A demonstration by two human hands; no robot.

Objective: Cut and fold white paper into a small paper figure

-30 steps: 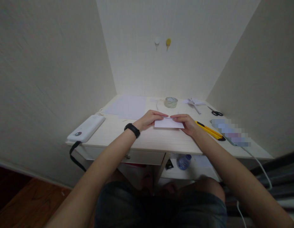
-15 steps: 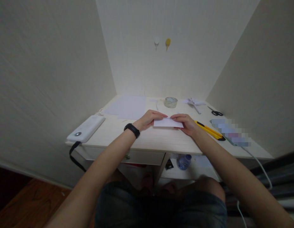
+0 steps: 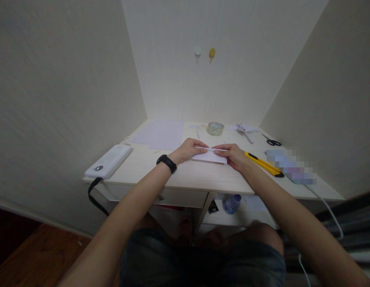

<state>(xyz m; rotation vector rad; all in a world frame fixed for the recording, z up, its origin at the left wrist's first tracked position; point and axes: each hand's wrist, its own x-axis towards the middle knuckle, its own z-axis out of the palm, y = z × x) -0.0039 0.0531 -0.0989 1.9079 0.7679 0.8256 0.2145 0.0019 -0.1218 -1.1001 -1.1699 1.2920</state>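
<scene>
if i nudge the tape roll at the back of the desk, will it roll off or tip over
The tape roll seems to lie flat, so a nudge would probably slide it rather than set it rolling. Its low, wide shape makes tipping unlikely. The side wall looks smooth, so it might feel slightly slippery.

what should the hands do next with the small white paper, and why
Probably slide both thumbs outward to flatten the far edge of the held paper: the left hand and right hand pinch near that edge's middle, and a narrow strip there looks turned over.
</scene>
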